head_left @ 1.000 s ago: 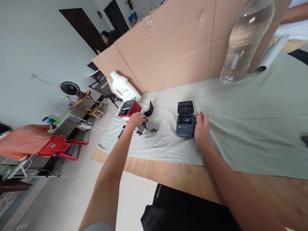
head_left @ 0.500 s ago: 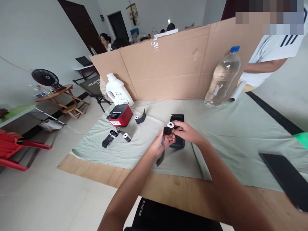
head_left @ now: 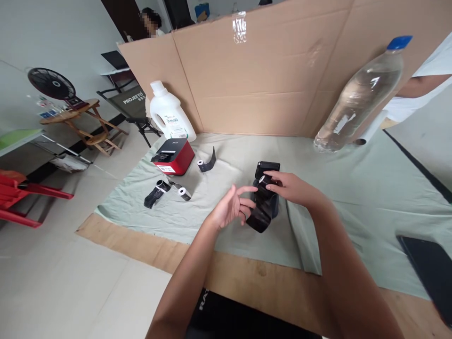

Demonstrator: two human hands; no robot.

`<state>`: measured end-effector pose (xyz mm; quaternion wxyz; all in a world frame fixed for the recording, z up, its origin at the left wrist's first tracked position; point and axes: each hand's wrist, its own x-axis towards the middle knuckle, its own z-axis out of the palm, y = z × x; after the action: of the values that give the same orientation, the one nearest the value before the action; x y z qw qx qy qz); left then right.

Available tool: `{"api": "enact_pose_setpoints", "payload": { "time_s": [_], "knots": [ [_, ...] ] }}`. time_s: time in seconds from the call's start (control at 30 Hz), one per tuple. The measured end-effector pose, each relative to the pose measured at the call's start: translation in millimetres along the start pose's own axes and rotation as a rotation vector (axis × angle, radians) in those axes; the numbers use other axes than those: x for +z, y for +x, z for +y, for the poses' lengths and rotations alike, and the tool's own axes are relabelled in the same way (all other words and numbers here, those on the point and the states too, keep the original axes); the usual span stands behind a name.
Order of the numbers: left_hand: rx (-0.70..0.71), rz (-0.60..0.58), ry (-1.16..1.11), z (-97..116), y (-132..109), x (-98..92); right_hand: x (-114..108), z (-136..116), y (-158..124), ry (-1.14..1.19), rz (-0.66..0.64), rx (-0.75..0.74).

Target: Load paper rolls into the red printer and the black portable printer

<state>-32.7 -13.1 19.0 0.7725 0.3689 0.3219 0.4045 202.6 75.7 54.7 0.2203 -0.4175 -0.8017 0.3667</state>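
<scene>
My right hand (head_left: 292, 188) pinches a small roll of black paper (head_left: 263, 181) with a white end, above a black handheld device (head_left: 268, 166) on the cloth. A loose black strip (head_left: 260, 217) hangs from the roll toward me and covers much of the device. Just left of the strip, my left hand (head_left: 231, 207) is open with its fingers apart. Whether its fingertips touch the strip I cannot tell. Farther left lie similar rolls: one with its end curling up (head_left: 206, 163), a small one (head_left: 183, 193) and an unwound one (head_left: 157, 192).
A red and black box-shaped machine (head_left: 173, 157) sits near a white jug (head_left: 171, 113) at the back left. Behind stands a cardboard screen (head_left: 247, 80). A large clear bottle (head_left: 362, 96) leans at the right, and a dark flat tablet-like slab (head_left: 429, 273) lies at the front right.
My left hand has let go of the paper and moved left of it, fingers spread. The roll is tipped, its strip now over the device. The view has shifted closer and downward.
</scene>
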Motion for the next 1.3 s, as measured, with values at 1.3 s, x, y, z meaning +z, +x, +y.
{"api": "enact_pose_setpoints", "payload": {
  "time_s": [1.3],
  "knots": [
    [-0.079, -0.069, 0.418, -42.1, 15.5, 21.8, 49.4, -12.7, 12.2, -0.599, 0.206, 0.355]
  ]
}}
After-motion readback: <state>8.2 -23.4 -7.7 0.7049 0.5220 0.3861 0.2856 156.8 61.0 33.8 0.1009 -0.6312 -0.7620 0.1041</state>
